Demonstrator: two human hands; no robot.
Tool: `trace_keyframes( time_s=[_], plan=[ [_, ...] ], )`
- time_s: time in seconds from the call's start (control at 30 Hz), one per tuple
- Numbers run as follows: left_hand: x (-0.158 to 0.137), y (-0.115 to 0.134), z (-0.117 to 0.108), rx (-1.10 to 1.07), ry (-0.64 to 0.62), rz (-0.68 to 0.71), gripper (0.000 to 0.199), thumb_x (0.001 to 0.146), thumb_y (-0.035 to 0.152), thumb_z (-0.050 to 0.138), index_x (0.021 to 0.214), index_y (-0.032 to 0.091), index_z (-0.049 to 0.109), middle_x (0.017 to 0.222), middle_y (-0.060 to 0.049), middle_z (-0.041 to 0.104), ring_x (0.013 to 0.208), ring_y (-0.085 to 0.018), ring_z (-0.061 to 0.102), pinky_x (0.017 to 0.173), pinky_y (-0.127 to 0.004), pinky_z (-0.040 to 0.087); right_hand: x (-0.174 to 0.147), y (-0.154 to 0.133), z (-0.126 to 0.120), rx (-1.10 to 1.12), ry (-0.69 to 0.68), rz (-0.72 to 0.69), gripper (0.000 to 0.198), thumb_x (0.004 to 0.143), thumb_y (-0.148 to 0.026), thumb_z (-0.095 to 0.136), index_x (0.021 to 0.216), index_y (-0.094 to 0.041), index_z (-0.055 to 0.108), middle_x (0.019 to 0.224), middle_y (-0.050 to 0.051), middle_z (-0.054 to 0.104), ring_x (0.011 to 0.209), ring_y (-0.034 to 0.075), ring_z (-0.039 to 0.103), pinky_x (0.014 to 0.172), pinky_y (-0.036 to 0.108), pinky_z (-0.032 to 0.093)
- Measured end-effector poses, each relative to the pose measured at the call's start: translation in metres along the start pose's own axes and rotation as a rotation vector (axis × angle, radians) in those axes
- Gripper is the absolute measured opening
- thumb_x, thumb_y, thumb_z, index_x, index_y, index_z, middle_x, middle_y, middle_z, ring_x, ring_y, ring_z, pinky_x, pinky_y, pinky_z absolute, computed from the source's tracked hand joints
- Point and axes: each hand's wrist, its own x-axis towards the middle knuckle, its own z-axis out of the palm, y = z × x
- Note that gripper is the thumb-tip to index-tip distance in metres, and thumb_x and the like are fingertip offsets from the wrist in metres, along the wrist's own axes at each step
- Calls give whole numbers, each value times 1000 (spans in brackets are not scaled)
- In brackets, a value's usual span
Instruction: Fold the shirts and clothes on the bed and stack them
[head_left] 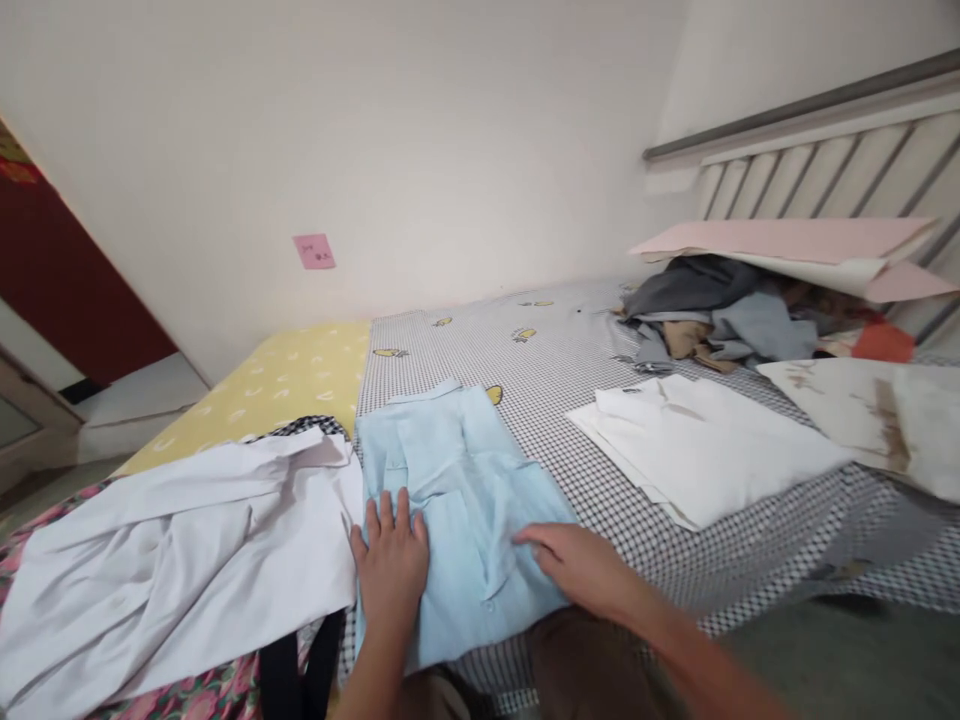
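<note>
While the left hand (391, 560) lies flat on the pale blue shirt (469, 500) with its fingers a little spread, the right hand (581, 565) has one finger reaching onto the other side of it, the rest curled under. I cannot tell whether that right hand pinches any cloth or just touches it. The shirt lies on the checked sheet (555, 390), near the front edge of the bed, between a rumpled white shirt (217, 550) and some folded white cloth (720, 450). It has wrinkles down its middle and by the right hand, so I think a hard push there could press them into creases. If the left hand pushed too hard to one side, the soft cloth might bunch up or turn crooked. The white shirt is just beside the left hand, so a wide sweep that way could mess it up too. Because the blue shirt is so near the edge, a pull toward the person's knees (592, 665) might make its bottom slip off the bed.
</note>
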Motion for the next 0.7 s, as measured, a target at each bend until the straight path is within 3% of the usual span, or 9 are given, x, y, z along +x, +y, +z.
trace_keyframes(
  time_s=[0.07,0.13,0.17,0.23,0.33,0.43,0.5,0.57,0.7],
  plan=[
    [1,0,-2,30,4,7,56,101,34,36,151,14,50,158,-22,46,148,-42,39,120,-65,25,2,-18,5,47,23,-159,64,89,-19,48,152,-33,50,152,8,54,137,28,52,113,47,38],
    [1,0,-2,72,24,24,56,101,34,35,151,14,50,156,-21,48,146,-42,42,119,-64,29,6,-29,8,72,37,-290,78,86,-18,53,160,-35,34,168,7,30,152,29,31,121,52,26],
    [1,0,-1,92,36,36,56,101,34,34,151,13,50,155,-22,49,145,-42,43,117,-64,30,8,-32,10,76,42,-329,80,86,-19,55,161,-36,33,171,6,24,155,30,25,123,54,21],
    [1,-1,1,129,66,54,56,102,33,34,150,12,51,154,-22,51,143,-42,46,116,-64,33,12,-28,14,72,112,-354,75,87,-20,56,159,-37,37,170,5,25,154,30,25,123,58,18],
    [1,-2,4,181,105,63,54,102,30,32,149,14,52,153,-20,53,141,-39,48,116,-62,33,19,-8,19,60,426,-228,64,90,-18,50,152,-34,48,158,8,45,145,30,40,119,56,30],
    [1,-2,5,227,122,65,52,102,31,33,148,16,53,153,-17,54,141,-37,49,115,-60,35,28,16,16,57,679,41,60,91,-22,54,150,-26,49,133,14,61,123,30,58,102,48,48],
    [2,-3,6,244,131,65,52,102,31,33,147,16,55,152,-16,55,140,-37,50,114,-59,37,33,24,11,12,669,198,58,87,-29,64,144,-23,54,123,14,62,113,30,63,93,44,51],
    [2,-4,7,250,145,67,52,103,31,33,147,16,55,151,-16,57,139,-37,51,114,-60,38,36,25,5,-35,575,290,50,83,-32,70,131,-22,63,122,13,62,108,30,64,89,40,51],
    [3,-7,12,250,171,80,52,102,31,32,147,16,55,150,-17,58,139,-37,52,114,-60,37,41,18,3,24,442,297,14,85,-25,66,98,-24,71,108,6,66,98,22,66,82,32,48]
  ],
)
